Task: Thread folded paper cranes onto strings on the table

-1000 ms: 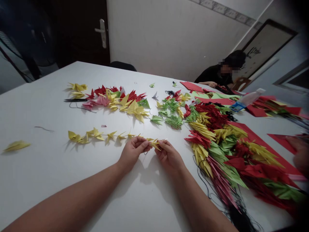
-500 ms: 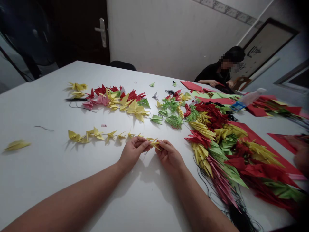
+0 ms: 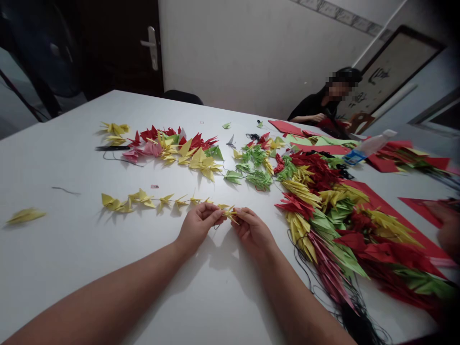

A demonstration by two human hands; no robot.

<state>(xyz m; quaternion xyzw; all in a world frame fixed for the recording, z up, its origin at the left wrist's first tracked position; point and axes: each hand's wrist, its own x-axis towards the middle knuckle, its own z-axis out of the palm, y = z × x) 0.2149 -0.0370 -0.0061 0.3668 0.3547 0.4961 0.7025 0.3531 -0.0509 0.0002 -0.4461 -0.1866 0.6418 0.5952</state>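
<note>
Between my two hands is a small yellow paper crane (image 3: pixel 230 214), folded with thin points, just above the white table (image 3: pixel 118 268). My left hand (image 3: pixel 202 221) pinches its left side, with a bit of dark cord showing under the fingertips. From the right, the fingertips of my right hand (image 3: pixel 253 230) grip the same crane. A string of yellow paper cranes (image 3: pixel 165 203) stretches leftward over the table from my left hand. Whether a needle is in either hand, I cannot tell.
Strung red, yellow and green cranes (image 3: pixel 309 191) with black cords are heaped at right. More cranes (image 3: pixel 187 151) and dark scissors (image 3: pixel 112 148) lie further back. A plastic bottle (image 3: pixel 372 146) lies among coloured paper. A person in black (image 3: pixel 316 108) sits beyond; another hand (image 3: pixel 447 223) shows at right.
My hands and the yellow crane look nearly unmoved. The person across the table has lifted the head and shifted their hands, which hold something dark red.
</note>
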